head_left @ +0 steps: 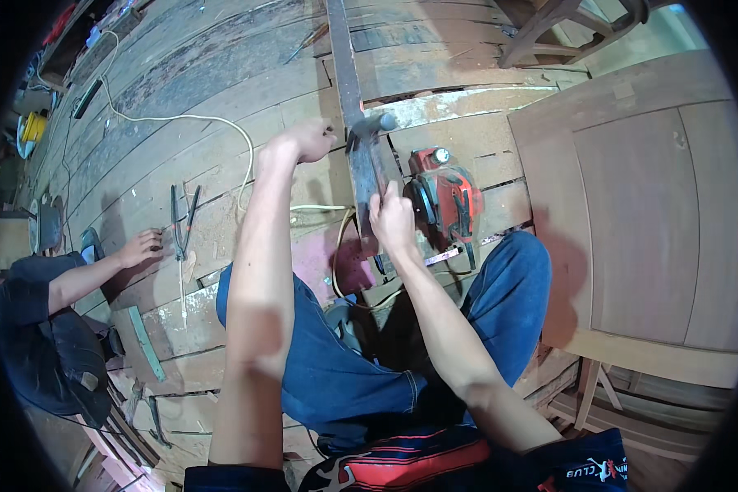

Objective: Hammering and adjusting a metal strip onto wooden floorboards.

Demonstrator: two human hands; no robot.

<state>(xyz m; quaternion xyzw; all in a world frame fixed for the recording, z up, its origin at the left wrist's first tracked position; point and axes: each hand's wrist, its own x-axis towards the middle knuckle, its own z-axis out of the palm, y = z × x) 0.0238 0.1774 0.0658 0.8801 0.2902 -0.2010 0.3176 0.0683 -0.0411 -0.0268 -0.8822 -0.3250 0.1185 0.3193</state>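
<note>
Well left of the left grip, a co-worker's hand (142,248) is near some pliers (180,248) on the plank floor (184,143). The left grip (303,141) is curled just beside a long wooden strip (342,49); I cannot tell whether it pinches anything. A hammer (372,128), its head blurred, extends over the strip from the right grip (392,217), which is wrapped round its handle. Just right of that grip sits a red power tool (459,201).
</note>
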